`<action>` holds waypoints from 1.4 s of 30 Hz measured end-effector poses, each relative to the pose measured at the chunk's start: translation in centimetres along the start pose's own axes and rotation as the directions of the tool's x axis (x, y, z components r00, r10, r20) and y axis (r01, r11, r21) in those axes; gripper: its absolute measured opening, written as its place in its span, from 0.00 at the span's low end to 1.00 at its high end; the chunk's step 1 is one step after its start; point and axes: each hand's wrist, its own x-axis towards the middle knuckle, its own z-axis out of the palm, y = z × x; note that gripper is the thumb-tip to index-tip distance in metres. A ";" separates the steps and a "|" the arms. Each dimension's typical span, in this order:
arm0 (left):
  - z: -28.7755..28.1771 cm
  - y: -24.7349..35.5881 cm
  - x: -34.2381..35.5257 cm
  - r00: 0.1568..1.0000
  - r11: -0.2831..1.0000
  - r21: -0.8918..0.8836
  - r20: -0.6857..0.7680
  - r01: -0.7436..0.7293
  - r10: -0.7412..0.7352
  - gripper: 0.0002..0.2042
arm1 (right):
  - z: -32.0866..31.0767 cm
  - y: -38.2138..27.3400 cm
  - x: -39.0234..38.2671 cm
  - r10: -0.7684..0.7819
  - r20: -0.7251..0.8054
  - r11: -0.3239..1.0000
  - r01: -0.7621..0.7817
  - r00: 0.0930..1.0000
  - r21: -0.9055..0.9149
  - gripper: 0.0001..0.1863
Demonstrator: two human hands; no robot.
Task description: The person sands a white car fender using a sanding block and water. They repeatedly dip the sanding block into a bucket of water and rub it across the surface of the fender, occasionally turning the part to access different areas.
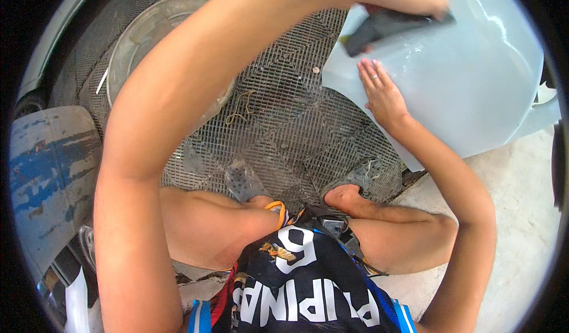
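A broad, pale grey-blue panel (462,78), curved and glossy like a car body part, lies at the upper right. My left arm reaches up and across to it. My left hand (424,0), blurred and partly cut off by the top edge, presses on a dark grey piece (388,29) that looks like sandpaper or a sanding pad; its exact kind is smeared by motion. Just below that piece, my right hand (382,90) rests flat on the panel near its left edge, fingers stretched out and holding nothing. A ring shows on one finger.
Grey woven-pattern matting (284,108) covers the floor under my feet. A round, dusty basin or lid (139,37) sits behind my left arm. A worn blue-and-grey curved object (53,173) stands at the left. Pale floor (515,214) lies to the right.
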 end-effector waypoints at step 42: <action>-10.7 -35.5 -17.4 0.638 0.481 0.442 -0.657 0.757 -0.402 0.25 | -20.7 8.5 16.1 0.417 -0.589 0.517 0.353 0.692 0.780 0.14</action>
